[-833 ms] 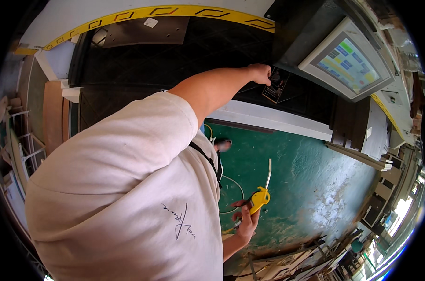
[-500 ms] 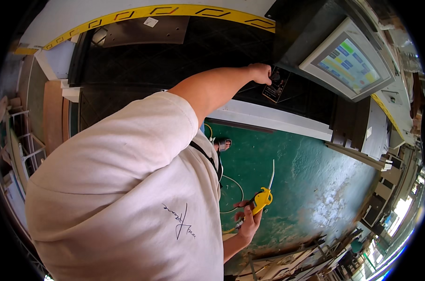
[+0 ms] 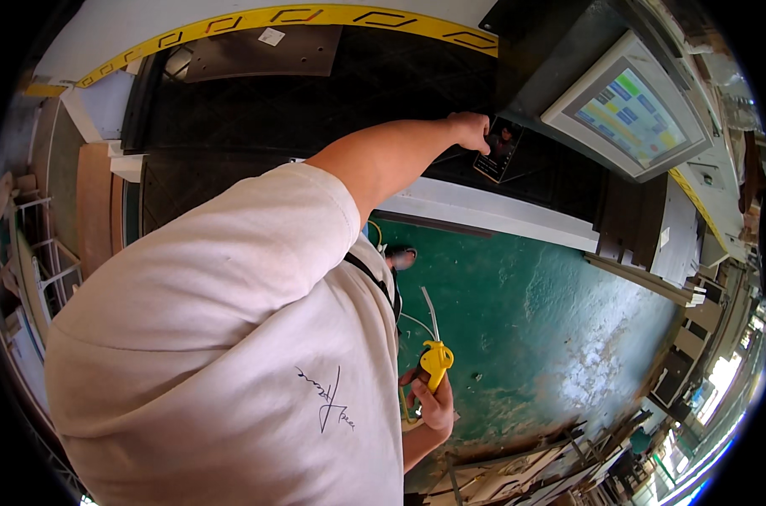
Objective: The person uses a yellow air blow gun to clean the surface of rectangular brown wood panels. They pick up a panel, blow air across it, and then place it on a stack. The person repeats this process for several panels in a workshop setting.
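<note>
Head view: yellow blow gun (image 3: pixel 436 361) in clasping right hand (image 3: pixel 434 410); left hand (image 3: pixel 469 131) well apart, curled, hold unclear.

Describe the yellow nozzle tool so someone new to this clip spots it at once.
Find the big green floor, right of the pale shirt. Over its lower left part, the person's right grip holds the yellow nozzle tool. Unlike the flat, patterned yellow strip across the top, it has a chunky body and a thin, pale tube pointing upward.

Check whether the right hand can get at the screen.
Probably not as things stand: the right hand holds the air gun, well away from the screen.
</note>
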`<state>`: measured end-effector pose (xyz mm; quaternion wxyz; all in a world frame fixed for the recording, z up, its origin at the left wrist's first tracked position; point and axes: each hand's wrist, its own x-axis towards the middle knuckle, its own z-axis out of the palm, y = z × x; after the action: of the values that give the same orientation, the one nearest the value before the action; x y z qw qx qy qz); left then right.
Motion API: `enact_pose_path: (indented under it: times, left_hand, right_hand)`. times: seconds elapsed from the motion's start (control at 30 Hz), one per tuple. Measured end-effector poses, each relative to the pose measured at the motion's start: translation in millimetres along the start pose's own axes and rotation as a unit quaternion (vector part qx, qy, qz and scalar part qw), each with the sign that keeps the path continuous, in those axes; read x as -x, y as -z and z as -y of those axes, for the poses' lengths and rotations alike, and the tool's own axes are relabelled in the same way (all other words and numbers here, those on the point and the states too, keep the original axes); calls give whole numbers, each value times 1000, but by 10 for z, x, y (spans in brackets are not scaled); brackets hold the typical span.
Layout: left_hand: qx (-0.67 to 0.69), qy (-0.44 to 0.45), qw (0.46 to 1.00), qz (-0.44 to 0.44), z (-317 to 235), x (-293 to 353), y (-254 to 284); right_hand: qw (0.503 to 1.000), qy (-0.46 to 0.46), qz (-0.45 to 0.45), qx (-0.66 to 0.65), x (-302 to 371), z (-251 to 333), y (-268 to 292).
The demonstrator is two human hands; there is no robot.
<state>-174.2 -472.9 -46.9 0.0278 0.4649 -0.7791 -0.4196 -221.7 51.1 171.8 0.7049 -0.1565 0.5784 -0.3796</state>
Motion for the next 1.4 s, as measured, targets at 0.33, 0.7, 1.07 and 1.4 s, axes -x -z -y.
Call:
enact_pose_path:
  times: [0.33,0.7,1.07,1.4]
  left_hand:
    - [-2,76,992,-97,-68,3,-130]
    - [287,-76,934,-197,673,787,404]
    - [-217,150,818,-512,2077,1986,1229]
    - [-112,315,890,-311,1812,1741,1615]
  right_hand:
    - [999,36,-31,-14,45,26,-53]
    - [999,26,-17,-7,-81,1,30]
    - [991,8,86,103,-699,476,-120]
    - [999,33,-7,29,-1253,850,-637]
